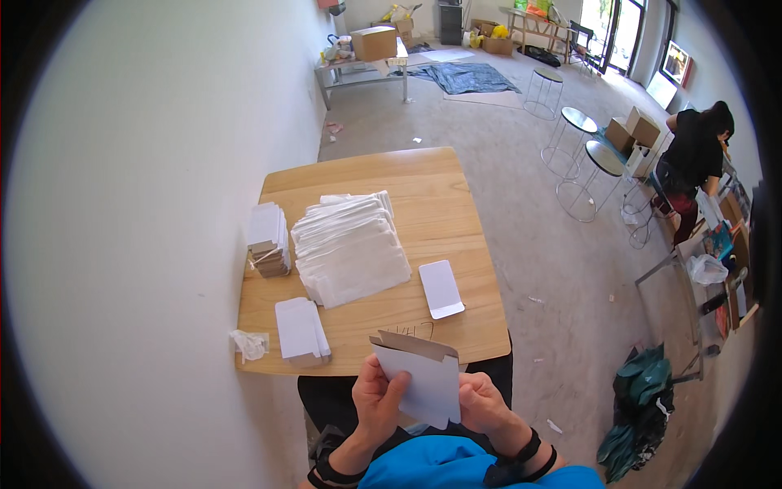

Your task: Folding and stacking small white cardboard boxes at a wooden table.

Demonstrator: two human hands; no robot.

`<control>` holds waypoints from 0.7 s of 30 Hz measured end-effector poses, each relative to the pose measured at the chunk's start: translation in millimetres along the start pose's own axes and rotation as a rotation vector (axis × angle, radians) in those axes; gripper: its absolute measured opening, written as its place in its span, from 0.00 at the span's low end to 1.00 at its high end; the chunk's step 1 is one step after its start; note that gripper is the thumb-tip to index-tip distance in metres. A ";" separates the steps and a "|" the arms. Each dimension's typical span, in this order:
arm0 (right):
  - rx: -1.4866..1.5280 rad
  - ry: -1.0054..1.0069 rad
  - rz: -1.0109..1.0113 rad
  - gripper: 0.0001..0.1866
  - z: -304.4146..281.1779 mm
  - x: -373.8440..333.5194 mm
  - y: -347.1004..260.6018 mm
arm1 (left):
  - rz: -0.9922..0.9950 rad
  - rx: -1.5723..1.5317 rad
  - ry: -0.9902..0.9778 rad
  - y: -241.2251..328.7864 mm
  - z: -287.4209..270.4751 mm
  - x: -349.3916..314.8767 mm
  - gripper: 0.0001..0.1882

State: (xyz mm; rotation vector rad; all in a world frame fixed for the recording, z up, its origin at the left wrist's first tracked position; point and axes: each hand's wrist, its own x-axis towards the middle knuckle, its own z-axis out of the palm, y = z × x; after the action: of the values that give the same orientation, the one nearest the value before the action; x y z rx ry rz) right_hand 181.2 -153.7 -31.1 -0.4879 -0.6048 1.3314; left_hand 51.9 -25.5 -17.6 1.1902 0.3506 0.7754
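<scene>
A white cardboard box (419, 387) with a grey-brown inside is held up just off the table's near edge, its top flaps standing apart. My left hand (380, 401) grips its left side, the thumb lying across the white face. At the box's right edge, the curled fingers of my right hand (486, 402) pinch the side. On the table beyond lies a flat white carton (441, 288) with rounded corners. A short stack of white flattened cartons (300, 328) sits to the left, behind it a taller bundle (269, 235) against the wall side.
A wide pile of thin white sleeves (354, 248) covers the middle of the wooden table (436, 183). Crumpled clear plastic (250, 345) lies at its left corner. Round stools (604, 158) stand to the right, where a person in black (696, 151) bends over another table. A dark green bag (638, 407) rests on the floor.
</scene>
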 end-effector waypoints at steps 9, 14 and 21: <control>-0.560 0.206 -0.007 0.23 30.4 -2.3 -14.7 | -0.156 -0.013 0.002 9.1 -2.2 -12.8 0.33; -0.531 0.214 -0.115 0.24 38.7 8.6 -7.1 | -0.076 0.252 -0.139 6.5 -9.1 -14.7 0.41; -0.631 0.528 -0.227 0.21 35.6 15.4 17.3 | -0.215 0.272 -0.028 6.8 0.2 -12.0 0.29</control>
State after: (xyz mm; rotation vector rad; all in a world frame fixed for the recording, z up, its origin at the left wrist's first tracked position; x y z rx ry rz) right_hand 146.8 -135.9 -13.5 -1.2019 -0.6047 0.7260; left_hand 41.2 -33.0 -13.0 1.3898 0.5645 0.5337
